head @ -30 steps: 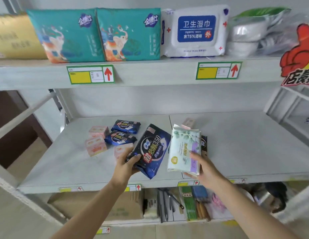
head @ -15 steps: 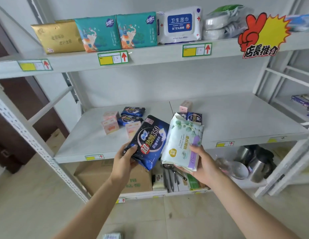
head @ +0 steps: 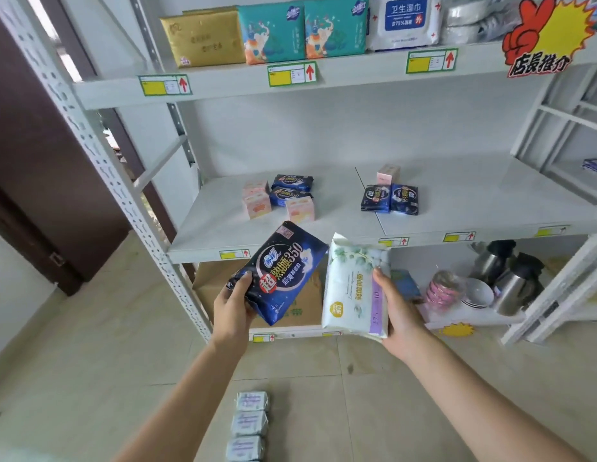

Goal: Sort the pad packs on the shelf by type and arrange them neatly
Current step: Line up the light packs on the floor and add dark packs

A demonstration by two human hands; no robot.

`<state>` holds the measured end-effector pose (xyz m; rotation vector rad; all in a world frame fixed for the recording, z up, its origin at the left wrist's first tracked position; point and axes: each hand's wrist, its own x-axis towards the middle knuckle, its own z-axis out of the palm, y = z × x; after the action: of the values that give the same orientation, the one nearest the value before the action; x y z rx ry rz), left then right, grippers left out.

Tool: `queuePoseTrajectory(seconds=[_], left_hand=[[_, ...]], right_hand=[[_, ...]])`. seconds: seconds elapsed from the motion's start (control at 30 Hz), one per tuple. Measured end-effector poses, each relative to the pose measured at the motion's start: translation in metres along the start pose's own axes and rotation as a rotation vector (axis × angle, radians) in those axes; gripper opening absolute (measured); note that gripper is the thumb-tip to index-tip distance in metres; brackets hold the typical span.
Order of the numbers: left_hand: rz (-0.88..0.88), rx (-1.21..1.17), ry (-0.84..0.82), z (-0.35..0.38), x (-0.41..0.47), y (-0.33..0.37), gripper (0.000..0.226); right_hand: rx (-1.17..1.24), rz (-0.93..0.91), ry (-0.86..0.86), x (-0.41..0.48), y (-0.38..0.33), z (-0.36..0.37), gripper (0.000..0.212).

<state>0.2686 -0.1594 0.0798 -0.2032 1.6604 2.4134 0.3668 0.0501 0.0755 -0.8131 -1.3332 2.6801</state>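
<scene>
Stepping back from the rack, head view: both hands are now carrying their packs clear of the middle shelf (head: 457, 208), lower and nearer the body than 1 s ago. Left hand (head: 232, 308) is gripping the dark blue night pad pack (head: 283, 271) at its lower corner, thumb on front. Right hand (head: 398, 315) is clasping the white leaf-print pad pack (head: 355, 288), thumb across its face. Small blue packs (head: 292, 188) & pink packs (head: 257, 201) are sitting mixed on the shelf. Pale lilac packs (head: 250, 425) are lying in a row on the floor. Sorting is prob. just starting, w/ the big packs coming off to free space.
</scene>
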Motion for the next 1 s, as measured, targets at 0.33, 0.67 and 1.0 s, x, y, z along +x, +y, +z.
queuePoseTrajectory(seconds=[0.33,0.67,1.0], left_hand=[[-0.034,0.078,-0.013,-0.142,-0.002,0.031,0.013],[0.055,0.316,-0.051,-0.252,-0.003,0.045,0.034],[0.13,0.759,-0.038,-0.286,0.011,0.006,0.031]], right_hand=[[0.058,-0.028,0.025,-0.018,0.109,0.097,0.063],[0.011,-0.004,-0.105,-0.033,0.191,0.154,0.074],[-0.103,0.061,-0.178,-0.005,0.234,0.128,0.078]])
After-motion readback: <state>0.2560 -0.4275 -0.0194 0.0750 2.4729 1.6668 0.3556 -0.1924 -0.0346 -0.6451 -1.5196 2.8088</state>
